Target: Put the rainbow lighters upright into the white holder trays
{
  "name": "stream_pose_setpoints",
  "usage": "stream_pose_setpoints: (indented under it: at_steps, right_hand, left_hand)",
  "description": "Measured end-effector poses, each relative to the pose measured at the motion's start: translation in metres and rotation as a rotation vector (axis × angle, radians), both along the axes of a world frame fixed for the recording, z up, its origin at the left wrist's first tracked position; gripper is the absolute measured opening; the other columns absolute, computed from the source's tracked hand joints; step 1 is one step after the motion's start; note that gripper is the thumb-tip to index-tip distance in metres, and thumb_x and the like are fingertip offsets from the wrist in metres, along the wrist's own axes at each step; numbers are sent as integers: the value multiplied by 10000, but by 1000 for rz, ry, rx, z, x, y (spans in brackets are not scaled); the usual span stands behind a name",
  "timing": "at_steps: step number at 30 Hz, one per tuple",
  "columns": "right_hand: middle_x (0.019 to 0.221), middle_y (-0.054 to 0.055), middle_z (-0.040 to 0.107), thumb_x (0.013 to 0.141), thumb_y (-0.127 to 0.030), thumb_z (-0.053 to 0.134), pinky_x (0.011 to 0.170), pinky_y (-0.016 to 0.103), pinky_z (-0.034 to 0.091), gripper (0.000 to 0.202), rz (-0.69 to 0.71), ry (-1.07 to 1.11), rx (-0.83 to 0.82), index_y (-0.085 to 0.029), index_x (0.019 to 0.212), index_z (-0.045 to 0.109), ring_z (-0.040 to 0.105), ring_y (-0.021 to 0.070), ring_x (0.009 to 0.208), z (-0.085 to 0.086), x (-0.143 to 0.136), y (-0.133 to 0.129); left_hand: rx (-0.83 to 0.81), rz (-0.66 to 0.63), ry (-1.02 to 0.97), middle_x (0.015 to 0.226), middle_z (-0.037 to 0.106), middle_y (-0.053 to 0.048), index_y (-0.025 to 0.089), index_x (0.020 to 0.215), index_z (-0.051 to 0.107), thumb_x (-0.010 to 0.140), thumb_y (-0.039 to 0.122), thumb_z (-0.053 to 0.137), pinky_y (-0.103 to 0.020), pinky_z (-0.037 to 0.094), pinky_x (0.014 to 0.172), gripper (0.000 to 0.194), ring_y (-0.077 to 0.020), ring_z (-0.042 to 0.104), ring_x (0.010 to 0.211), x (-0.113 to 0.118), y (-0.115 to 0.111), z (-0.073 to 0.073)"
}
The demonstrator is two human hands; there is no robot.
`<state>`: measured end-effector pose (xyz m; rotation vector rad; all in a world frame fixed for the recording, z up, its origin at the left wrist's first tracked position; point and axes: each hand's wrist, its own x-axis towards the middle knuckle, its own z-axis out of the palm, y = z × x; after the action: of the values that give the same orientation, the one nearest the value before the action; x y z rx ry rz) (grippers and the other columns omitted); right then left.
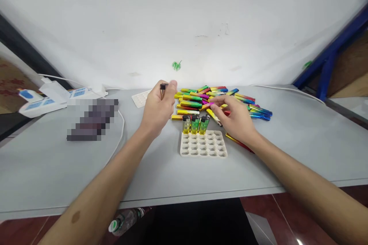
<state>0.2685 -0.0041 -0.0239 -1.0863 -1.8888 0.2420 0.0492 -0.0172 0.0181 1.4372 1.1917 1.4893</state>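
Note:
My left hand [160, 105] is closed around a lighter, with its black top [164, 86] showing above the fingers; its body is hidden in the grip. With thumb and fingertips, my right hand [234, 115] pinches a shiny pink-and-orange lighter case [206, 106] at the pile's near side. Between the hands stands a cream tray [203, 145] with rows of slots. Three see-through green-and-yellow lighters [194, 125] stand upright in its back row. Behind it lies a loose pile of shiny coloured lighter cases [191, 104].
A second cream tray [140, 99] lies behind my left hand. At the left are a white power strip [53, 105], a blurred dark object [93, 120] and a white cable [123, 122]. One red-gold case [237, 141] lies under my right wrist. A bottle [126, 222] is below the table edge.

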Motion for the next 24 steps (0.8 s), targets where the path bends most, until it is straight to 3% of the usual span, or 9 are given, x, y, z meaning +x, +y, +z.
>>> stream_pose_setpoints:
  at_steps: [2, 5, 15, 21, 24]
  right_hand:
    - [954, 67, 715, 938, -311, 568, 715, 366, 564, 171, -4, -9, -8, -229, 1043, 675, 649, 230, 927, 0, 0, 0]
    - [955, 66, 712, 940, -313, 569, 709, 356, 562, 165, 2, -14, -9, -225, 1027, 678, 651, 225, 923, 0, 0, 1]
    - [970, 64, 713, 948, -321, 559, 713, 360, 561, 168, 16, -32, -16, -232, 1026, 679, 654, 224, 927, -2, 1, 2]
    - [970, 60, 714, 950, -328, 558, 710, 364, 555, 171, 17, -41, -30, -237, 1034, 677, 651, 229, 936, -3, 1, 2]
    - [966, 57, 713, 950, -327, 559, 720, 365, 556, 172, 15, -37, -34, -237, 1037, 678, 651, 225, 936, -2, 1, 2]
  left_hand:
    - [-49, -20, -64, 511, 291, 68, 234, 728, 455, 928, 651, 416, -256, 189, 361, 463, -74, 248, 360, -2, 1, 1]
    - [-95, -33, -121, 471, 253, 59, 223, 637, 440, 910, 707, 361, -253, 144, 358, 562, -71, 205, 349, -4, 1, 1]
    - [-126, -48, -147, 441, 258, 88, 242, 763, 443, 939, 444, 380, -186, 137, 375, 276, -59, 172, 335, 3, -7, 10]
    - [-120, -65, -156, 441, 269, 89, 249, 799, 446, 942, 411, 382, -179, 152, 377, 225, -61, 176, 341, 5, -10, 11]
    - [-110, -66, -150, 452, 279, 72, 230, 740, 463, 935, 458, 396, -198, 160, 362, 308, -66, 200, 347, 4, -8, 7]
